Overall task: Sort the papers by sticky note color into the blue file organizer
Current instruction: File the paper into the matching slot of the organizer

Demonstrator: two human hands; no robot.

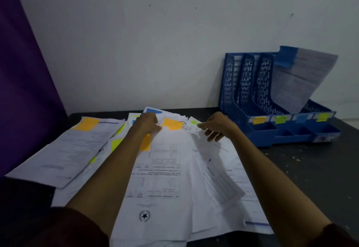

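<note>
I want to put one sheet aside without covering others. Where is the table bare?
The largest bare patch is the dark table on the right, bordered by the papers and the front of the blue file organizer. A narrow strip lies behind the papers, along the wall. Centre and left are crowded with overlapping sheets.

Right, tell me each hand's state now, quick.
Left hand: fingers curled on the top edge of the paper with the orange note.
Right hand: pinches the corner of the paper with the green note.
</note>
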